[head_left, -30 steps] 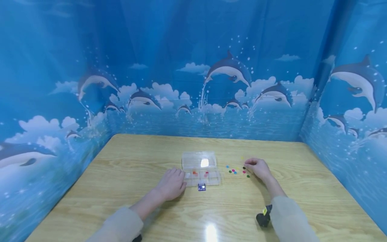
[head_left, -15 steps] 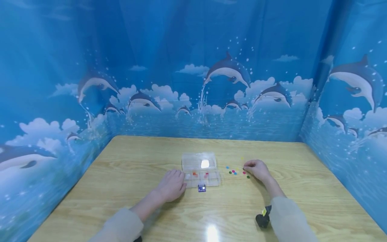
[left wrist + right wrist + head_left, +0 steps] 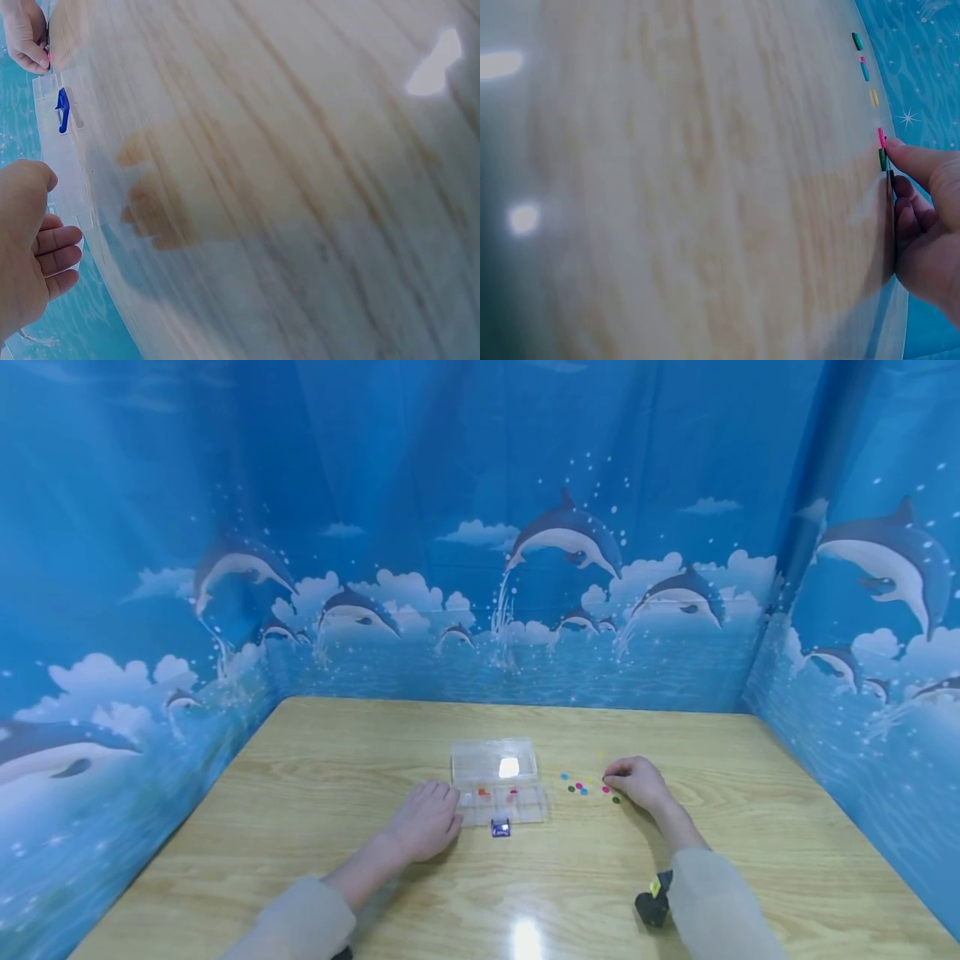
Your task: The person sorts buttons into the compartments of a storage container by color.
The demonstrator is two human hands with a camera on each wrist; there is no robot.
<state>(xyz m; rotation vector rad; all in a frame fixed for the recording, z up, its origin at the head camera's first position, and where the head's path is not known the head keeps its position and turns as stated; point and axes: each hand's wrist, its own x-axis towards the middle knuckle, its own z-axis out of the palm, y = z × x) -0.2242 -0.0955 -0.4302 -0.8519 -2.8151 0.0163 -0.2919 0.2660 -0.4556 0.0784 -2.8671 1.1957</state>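
Observation:
In the head view, a clear compartment box (image 3: 501, 808) lies with its lid (image 3: 480, 758) raised behind it and a blue latch (image 3: 501, 827) in front. Red and orange pieces (image 3: 483, 792) sit in its compartments. My left hand (image 3: 423, 821) holds the box at its left end, thumb near the front edge and fingers curled at the side. To the right, my right hand (image 3: 637, 780) pinches a small dark disc (image 3: 603, 779) between thumb and forefinger, close over the table. Beside its fingertips lie a pink disc (image 3: 606, 790) and a green disc (image 3: 616, 800).
More coloured discs, among them a light blue disc (image 3: 565, 777) and another green disc (image 3: 572, 789), lie between box and right hand. A blue dolphin-print curtain (image 3: 480, 652) encloses the wooden table (image 3: 360, 735). Black wrist gear (image 3: 652, 906) hangs by the right sleeve.
The right hand's fingertips have come down slightly and to the left onto the dark disc, which they now partly cover. The left hand and the box have stayed put.

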